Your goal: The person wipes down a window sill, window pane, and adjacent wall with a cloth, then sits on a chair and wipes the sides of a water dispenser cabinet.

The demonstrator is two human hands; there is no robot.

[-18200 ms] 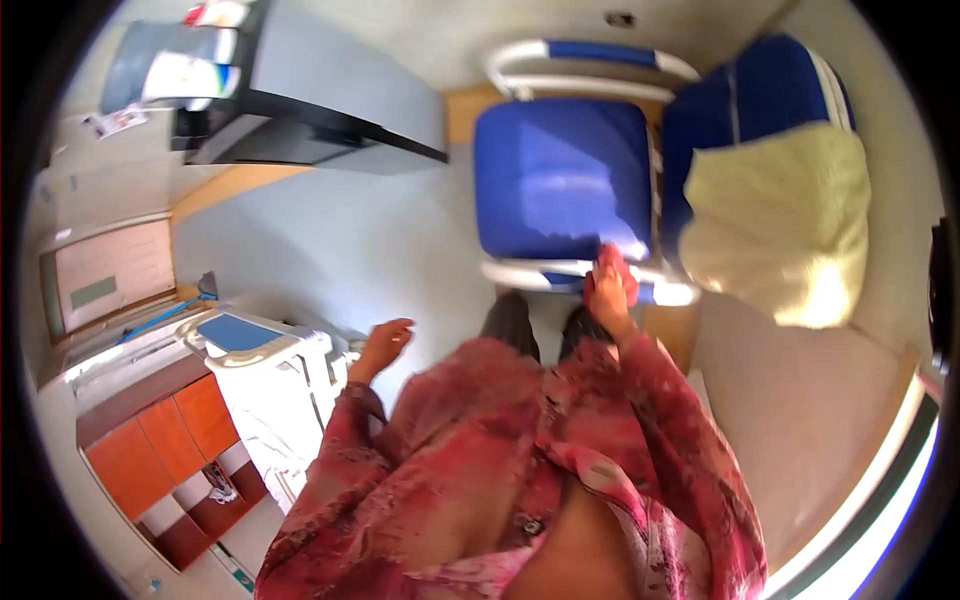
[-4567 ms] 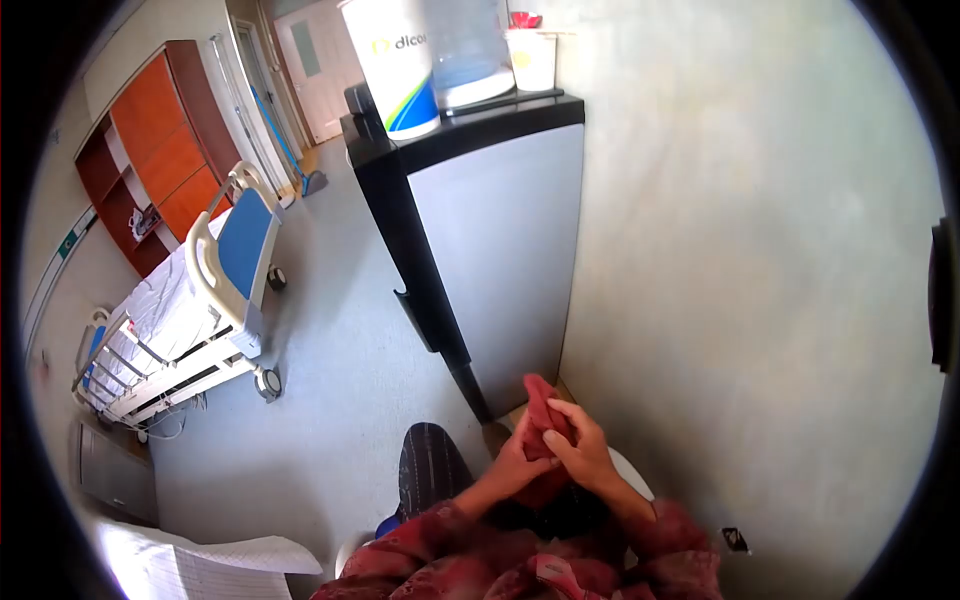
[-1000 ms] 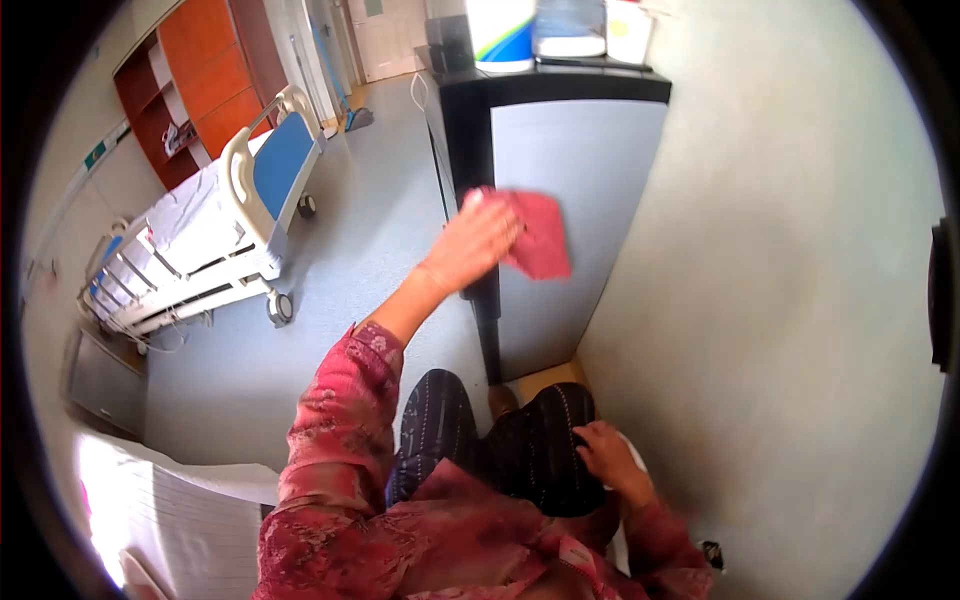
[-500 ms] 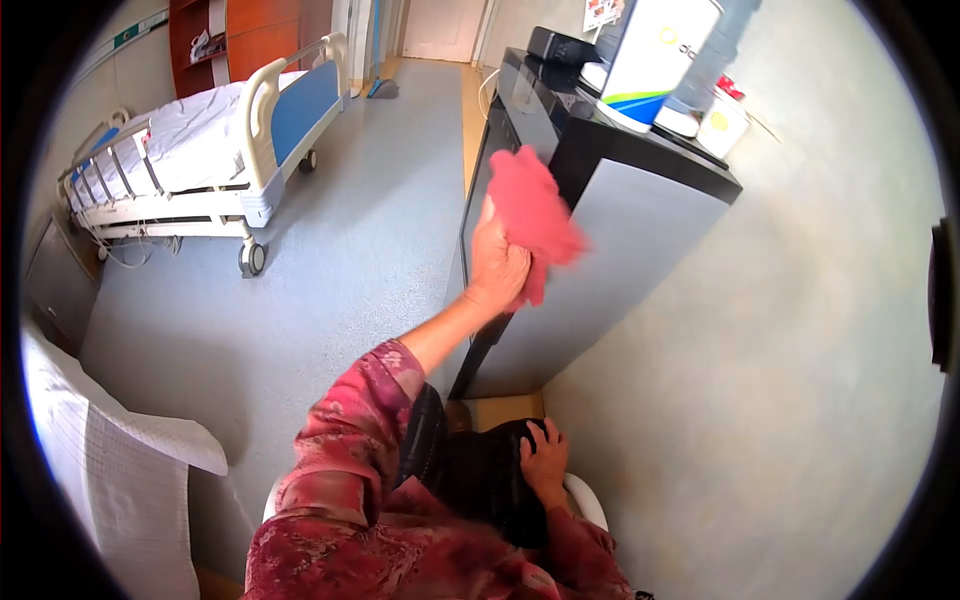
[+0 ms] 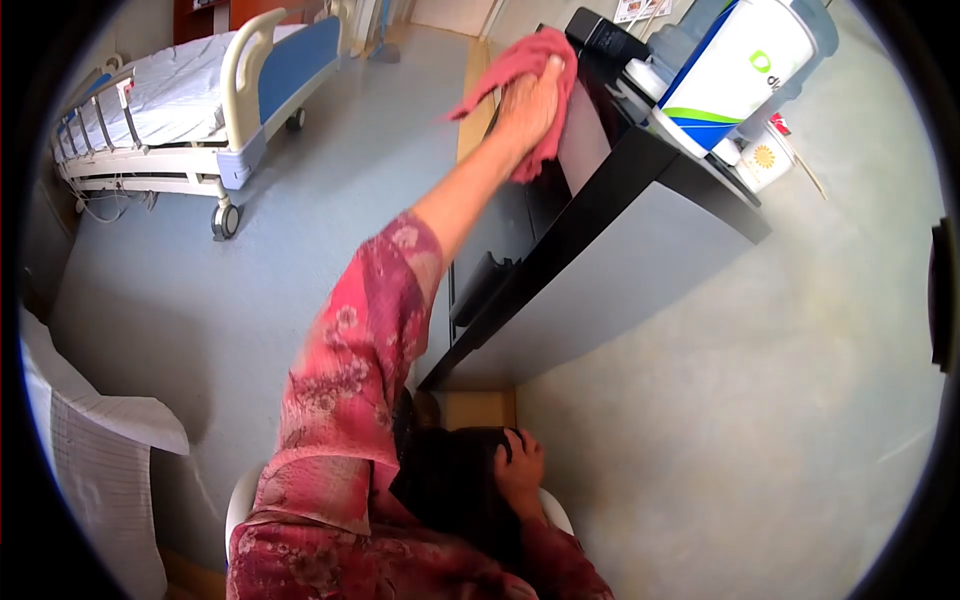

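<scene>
My left hand (image 5: 530, 105) is stretched far forward, closed on a red cloth (image 5: 555, 140). The cloth drapes around the fingers and lies at the upper front of a black and grey cabinet-like appliance (image 5: 610, 270); whether it touches the surface is hard to tell. Low in the view, my right hand (image 5: 520, 468) rests on the dark clothing over my knee, fingers apart and holding nothing.
On the appliance top stand a black box (image 5: 605, 38), a white bottle-like dispenser (image 5: 740, 75) and a white tub (image 5: 765, 160). A wheeled bed (image 5: 180, 100) is at the upper left, white fabric (image 5: 100, 470) at the lower left. A wall rises at the right.
My left hand has moved forward and up with the red cloth, toward the far upper front of the appliance. The view has shifted, and my right hand stays on the knee.
</scene>
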